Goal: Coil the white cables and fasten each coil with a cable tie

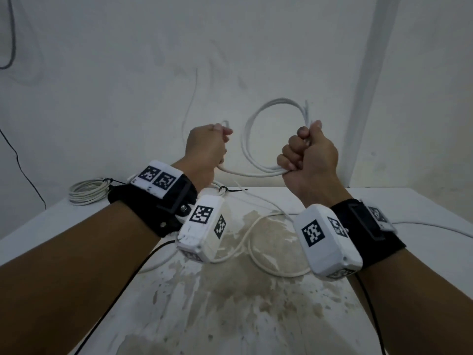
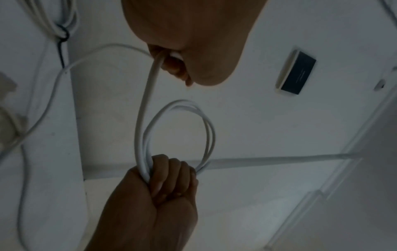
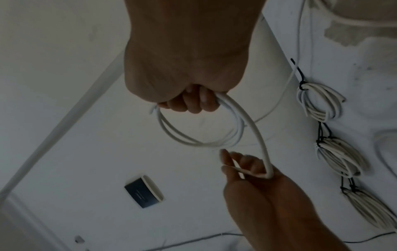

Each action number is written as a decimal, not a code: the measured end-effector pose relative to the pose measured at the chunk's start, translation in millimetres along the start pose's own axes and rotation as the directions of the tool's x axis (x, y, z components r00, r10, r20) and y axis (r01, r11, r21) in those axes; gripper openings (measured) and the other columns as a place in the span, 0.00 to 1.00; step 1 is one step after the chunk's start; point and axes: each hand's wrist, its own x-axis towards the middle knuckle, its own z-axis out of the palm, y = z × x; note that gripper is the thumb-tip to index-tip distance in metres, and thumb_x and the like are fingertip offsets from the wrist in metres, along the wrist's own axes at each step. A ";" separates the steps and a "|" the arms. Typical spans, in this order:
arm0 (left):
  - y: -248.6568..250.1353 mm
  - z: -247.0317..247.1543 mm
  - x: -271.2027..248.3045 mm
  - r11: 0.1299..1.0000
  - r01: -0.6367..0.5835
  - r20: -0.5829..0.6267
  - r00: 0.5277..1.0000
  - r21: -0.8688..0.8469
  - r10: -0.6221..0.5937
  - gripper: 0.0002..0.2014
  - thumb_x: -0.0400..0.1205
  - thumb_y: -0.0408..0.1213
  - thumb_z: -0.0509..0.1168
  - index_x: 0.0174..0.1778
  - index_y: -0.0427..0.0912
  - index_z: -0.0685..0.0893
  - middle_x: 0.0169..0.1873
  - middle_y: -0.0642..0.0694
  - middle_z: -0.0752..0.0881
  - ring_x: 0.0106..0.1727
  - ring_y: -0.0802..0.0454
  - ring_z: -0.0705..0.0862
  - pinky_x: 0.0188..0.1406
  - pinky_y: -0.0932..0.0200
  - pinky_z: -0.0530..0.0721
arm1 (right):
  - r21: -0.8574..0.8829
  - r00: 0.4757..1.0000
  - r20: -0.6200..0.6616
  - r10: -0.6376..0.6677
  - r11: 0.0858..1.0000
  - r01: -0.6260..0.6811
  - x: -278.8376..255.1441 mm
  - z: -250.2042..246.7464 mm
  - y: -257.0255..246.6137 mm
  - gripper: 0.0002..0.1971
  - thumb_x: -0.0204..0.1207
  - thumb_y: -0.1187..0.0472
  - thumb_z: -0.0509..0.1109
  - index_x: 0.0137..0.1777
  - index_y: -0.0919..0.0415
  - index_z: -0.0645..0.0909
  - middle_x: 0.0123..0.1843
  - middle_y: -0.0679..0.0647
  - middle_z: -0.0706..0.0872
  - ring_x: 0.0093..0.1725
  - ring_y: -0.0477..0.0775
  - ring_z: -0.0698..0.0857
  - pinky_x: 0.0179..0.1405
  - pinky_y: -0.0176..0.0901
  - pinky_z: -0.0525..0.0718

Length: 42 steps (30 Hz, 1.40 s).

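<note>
Above the table I hold up a white cable (image 1: 252, 172). My right hand (image 1: 300, 152) grips a small coil (image 1: 258, 116) of several loops in its fist, with the cable's end sticking up past the thumb. My left hand (image 1: 213, 142) grips the running strand a short way to the left. In the left wrist view the strand (image 2: 148, 95) runs from the left hand (image 2: 178, 64) down into the right hand's (image 2: 169, 176) fist beside the coil (image 2: 207, 129). The right wrist view shows the right hand (image 3: 193, 100), the coil (image 3: 171, 134) and the left hand (image 3: 242, 166).
The rest of the cable (image 1: 256, 254) lies loose on the stained white table (image 1: 230, 316). Finished coils with black ties lie along the table's far left edge (image 1: 87, 192) (image 3: 320, 101) (image 3: 339, 156). A white wall stands close behind, with a dark box (image 2: 297, 74) on it.
</note>
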 end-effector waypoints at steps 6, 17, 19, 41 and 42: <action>26.1 -0.1 1.6 0.982 -0.189 0.183 0.966 0.020 0.182 0.18 0.92 0.42 0.53 0.51 0.42 0.87 0.45 0.44 0.93 0.45 0.48 0.93 0.44 0.53 0.90 | -0.091 0.992 0.108 0.068 0.994 -0.058 -6.9 12.6 15.3 0.23 0.90 0.45 0.51 0.34 0.55 0.68 0.22 0.47 0.58 0.19 0.45 0.52 0.19 0.39 0.50; 26.3 -11.0 0.7 0.935 -0.311 0.276 0.926 0.169 0.258 0.13 0.91 0.41 0.55 0.56 0.38 0.83 0.50 0.42 0.91 0.45 0.45 0.92 0.49 0.51 0.90 | 0.017 0.998 0.055 -0.002 1.000 0.001 -3.7 19.8 13.7 0.23 0.90 0.45 0.51 0.33 0.54 0.68 0.23 0.47 0.58 0.21 0.46 0.52 0.19 0.39 0.51; 19.1 -1.9 -5.5 0.988 -0.138 0.105 0.986 0.064 0.131 0.13 0.90 0.40 0.56 0.46 0.39 0.81 0.48 0.39 0.89 0.44 0.41 0.91 0.53 0.46 0.90 | 0.051 0.999 0.016 -0.043 0.998 0.043 -0.5 23.2 11.7 0.23 0.90 0.45 0.51 0.34 0.54 0.68 0.23 0.47 0.58 0.21 0.47 0.52 0.18 0.39 0.53; 49.0 -22.6 -1.4 0.907 -0.321 0.253 0.933 0.271 0.255 0.20 0.91 0.44 0.54 0.40 0.42 0.86 0.25 0.54 0.87 0.22 0.59 0.77 0.22 0.66 0.76 | -0.310 0.979 0.107 0.171 0.942 -0.131 -13.1 21.9 28.9 0.23 0.90 0.45 0.53 0.34 0.54 0.67 0.24 0.48 0.57 0.21 0.47 0.51 0.17 0.37 0.52; 50.8 -24.0 -2.0 0.859 -0.381 0.310 0.909 0.343 0.280 0.20 0.91 0.44 0.53 0.41 0.41 0.86 0.26 0.54 0.86 0.22 0.59 0.77 0.23 0.66 0.75 | -0.310 0.980 0.115 0.165 0.943 -0.123 -13.5 22.6 28.9 0.23 0.90 0.45 0.53 0.34 0.54 0.68 0.23 0.48 0.57 0.21 0.47 0.52 0.17 0.37 0.52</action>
